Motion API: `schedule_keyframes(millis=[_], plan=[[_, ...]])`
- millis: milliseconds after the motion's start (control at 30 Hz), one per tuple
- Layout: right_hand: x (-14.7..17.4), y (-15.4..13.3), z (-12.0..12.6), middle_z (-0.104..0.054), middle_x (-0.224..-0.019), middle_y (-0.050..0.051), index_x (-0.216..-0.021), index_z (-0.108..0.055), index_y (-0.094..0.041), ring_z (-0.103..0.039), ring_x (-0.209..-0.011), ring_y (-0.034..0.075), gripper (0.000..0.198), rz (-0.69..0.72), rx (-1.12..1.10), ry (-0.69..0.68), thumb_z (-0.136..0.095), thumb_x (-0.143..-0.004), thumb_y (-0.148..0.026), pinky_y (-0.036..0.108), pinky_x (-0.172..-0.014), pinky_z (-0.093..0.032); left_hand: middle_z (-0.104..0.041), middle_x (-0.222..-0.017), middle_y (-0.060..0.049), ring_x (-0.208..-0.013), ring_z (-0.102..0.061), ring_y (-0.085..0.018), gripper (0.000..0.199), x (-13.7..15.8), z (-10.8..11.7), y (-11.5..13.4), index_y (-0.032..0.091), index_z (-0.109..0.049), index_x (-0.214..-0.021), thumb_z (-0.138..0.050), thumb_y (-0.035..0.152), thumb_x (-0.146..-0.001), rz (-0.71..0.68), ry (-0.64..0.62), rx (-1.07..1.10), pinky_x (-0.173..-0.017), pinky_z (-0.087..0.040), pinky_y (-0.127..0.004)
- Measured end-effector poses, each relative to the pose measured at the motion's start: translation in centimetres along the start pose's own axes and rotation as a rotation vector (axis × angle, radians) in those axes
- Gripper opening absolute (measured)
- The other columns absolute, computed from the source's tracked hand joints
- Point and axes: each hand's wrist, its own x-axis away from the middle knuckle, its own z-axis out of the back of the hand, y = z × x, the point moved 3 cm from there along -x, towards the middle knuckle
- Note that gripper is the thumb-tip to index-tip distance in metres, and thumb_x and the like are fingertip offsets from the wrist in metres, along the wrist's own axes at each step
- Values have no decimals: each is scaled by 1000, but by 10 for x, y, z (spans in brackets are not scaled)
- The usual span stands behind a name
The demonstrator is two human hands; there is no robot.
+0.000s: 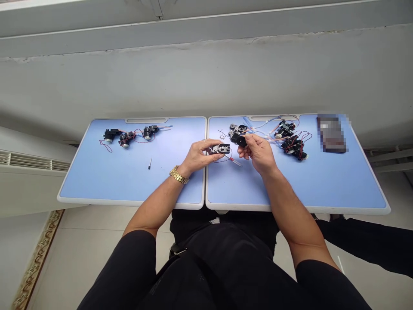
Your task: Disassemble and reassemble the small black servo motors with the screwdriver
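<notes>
My left hand (200, 156), with a gold watch at its wrist, grips a small black-and-silver mechanism housing (221, 149) between thumb and fingers. The housing's open face, with a round metal part inside, points up. Close by on the right, my right hand (259, 154) pinches a black part with a rounded end (240, 140), and its fingers hide some of it. The two held pieces are apart. Thin leads with red sleeves (231, 159) trail below the housing. Behind my hands lie more black-and-silver parts (232, 128) and a scatter of tiny screw-like pieces (222, 134).
Black wired assemblies (126, 137) lie on the left blue table (106, 176); others (293, 146) lie on the right table (325, 185). A small screwdriver-like tool (150, 163) rests at left. A dark, pixelated rectangular object (331, 133) sits far right. A seam divides the tables.
</notes>
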Motion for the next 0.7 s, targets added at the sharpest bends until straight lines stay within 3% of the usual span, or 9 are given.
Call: schedule_keyframes(millis=[133,500,633,700], plan=[[2,0,-2,-74,-66,2,-81,-71,-23,-65,-50,12,65,-3,18,-11,-85,-80,-86,23,-42,-38,-79,-144,-16,-132,-77,-29,44,1,-4,2,23,-85,-126,-96,43,-88,59,-56,138,-92,-68,-37],[4,-3,-6,-70,-59,1,-79,-77,-21,-60,-48,13,66,-42,133,-74,-91,-72,-86,25,-45,-37,-84,-123,-12,-101,-77,-19,45,2,-8,2,24,-87,-122,-99,45,-85,52,-141,154,-79,-60,-32],[3,1,-5,-69,-62,0,-92,-80,-21,-61,-52,14,67,-39,160,-76,-90,-74,-85,27,-47,-39,-83,-122,-11,-97,-75,-18,43,2,-10,3,24,-87,-121,-99,44,-85,41,-140,167,-78,-59,-31],[3,1,-4,-74,-72,0,-109,-81,-23,-67,-63,17,63,27,193,-95,-89,-80,-79,29,-55,-47,-83,-118,-10,-92,-73,-16,42,2,-10,2,24,-87,-120,-99,44,-85,40,-116,167,-77,-58,-31]])
